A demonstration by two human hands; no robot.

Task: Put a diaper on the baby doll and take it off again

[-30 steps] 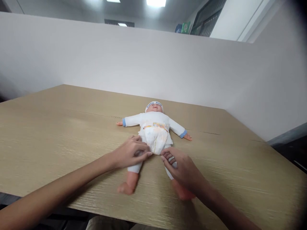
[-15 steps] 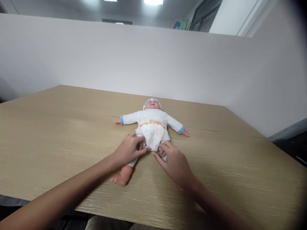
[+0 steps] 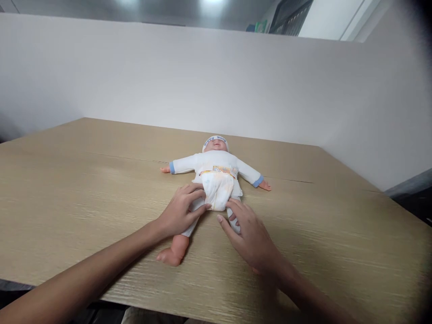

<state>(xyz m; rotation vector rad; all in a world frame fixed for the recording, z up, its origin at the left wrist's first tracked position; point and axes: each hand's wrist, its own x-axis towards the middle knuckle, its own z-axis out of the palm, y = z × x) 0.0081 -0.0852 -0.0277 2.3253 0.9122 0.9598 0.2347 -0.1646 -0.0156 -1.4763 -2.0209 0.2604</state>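
Observation:
A baby doll [image 3: 216,164] in a white suit with blue cuffs and a white cap lies on its back on the wooden table [image 3: 84,180], arms spread. A white diaper [image 3: 218,186] with a yellow band covers its hips. My left hand [image 3: 178,211] grips the doll's left-side thigh beside the diaper. My right hand [image 3: 248,236] lies over the other leg, fingers at the diaper's lower edge. One bare foot [image 3: 168,256] pokes out below my left hand; the other foot is hidden under my right wrist.
A white partition wall [image 3: 168,76] runs behind and to the right of the table. The table's near edge is just below my forearms. A dark floor gap [image 3: 415,198] shows at the far right.
Both hands have slid up the doll's legs toward the diaper. The doll has shifted slightly, and the view has tilted a little.

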